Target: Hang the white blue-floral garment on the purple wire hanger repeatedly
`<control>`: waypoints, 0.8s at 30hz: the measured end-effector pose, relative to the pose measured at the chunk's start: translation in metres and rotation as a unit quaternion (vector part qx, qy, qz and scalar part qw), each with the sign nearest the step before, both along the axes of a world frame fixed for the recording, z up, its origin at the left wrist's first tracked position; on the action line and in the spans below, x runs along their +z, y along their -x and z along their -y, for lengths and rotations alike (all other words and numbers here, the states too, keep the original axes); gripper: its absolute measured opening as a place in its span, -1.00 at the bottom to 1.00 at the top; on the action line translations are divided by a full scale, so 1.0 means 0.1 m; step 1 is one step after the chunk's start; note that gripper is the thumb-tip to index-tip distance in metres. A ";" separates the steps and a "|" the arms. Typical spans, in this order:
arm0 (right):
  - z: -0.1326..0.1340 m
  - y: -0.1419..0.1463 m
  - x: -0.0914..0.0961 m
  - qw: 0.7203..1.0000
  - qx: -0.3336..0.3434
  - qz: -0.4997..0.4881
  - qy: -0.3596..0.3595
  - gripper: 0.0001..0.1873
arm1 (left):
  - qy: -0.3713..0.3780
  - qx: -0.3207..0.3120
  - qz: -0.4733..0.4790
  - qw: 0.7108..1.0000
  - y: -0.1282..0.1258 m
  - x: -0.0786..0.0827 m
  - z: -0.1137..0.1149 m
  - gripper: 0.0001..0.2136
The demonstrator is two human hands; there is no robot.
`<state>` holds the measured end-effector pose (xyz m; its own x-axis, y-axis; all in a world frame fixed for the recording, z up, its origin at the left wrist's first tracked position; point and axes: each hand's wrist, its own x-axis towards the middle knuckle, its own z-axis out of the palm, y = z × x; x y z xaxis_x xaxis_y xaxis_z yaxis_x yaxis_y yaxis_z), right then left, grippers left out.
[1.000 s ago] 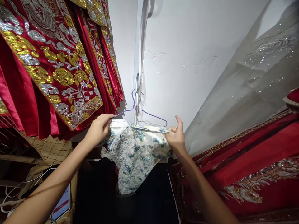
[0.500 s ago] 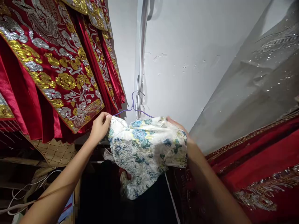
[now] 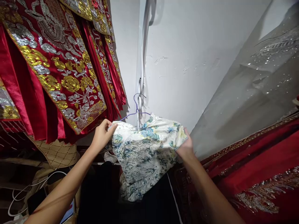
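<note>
A white garment with blue and yellow flowers (image 3: 144,152) hangs over a thin purple wire hanger (image 3: 136,107) in front of a white wall. My left hand (image 3: 102,134) pinches the garment's left shoulder where the hanger wire comes out. My right hand (image 3: 186,147) grips the right edge of the cloth from underneath, its fingers mostly hidden by the fabric. The hanger's right side is covered by the cloth.
Red robes with gold and silver embroidery (image 3: 53,68) hang close on the left. A grey sequinned cloth (image 3: 252,87) and more red embroidered fabric (image 3: 254,168) fill the right. White cables (image 3: 21,193) and a phone (image 3: 67,213) lie at the lower left. A white cord (image 3: 142,62) runs down the wall.
My right hand has drawn the floral cloth up and over the hanger's right arm, which showed bare a second ago. My left hand has stayed at the left shoulder.
</note>
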<state>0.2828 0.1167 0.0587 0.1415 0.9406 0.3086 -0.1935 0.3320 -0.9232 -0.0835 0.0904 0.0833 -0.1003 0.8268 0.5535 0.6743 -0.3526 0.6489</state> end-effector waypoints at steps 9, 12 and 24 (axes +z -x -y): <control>0.57 0.36 0.67 0.971 0.238 0.004 0.022 -0.04 | -0.032 -0.017 0.008 0.999 -0.19 0.35 -0.03 -0.70; 0.73 0.51 0.61 0.890 0.427 0.155 0.029 -0.18 | -0.064 -0.025 0.082 0.994 -0.20 0.29 0.01 -0.70; 0.59 1.14 -0.26 0.794 0.023 0.520 -0.314 0.03 | 0.147 -0.377 0.531 0.745 -0.84 0.30 0.28 -0.74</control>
<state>0.1684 0.0574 0.0327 -0.5273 0.5521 0.6459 0.5401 0.8046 -0.2469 0.0008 0.0623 0.1136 0.2015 0.9395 0.2770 -0.5908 -0.1090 0.7994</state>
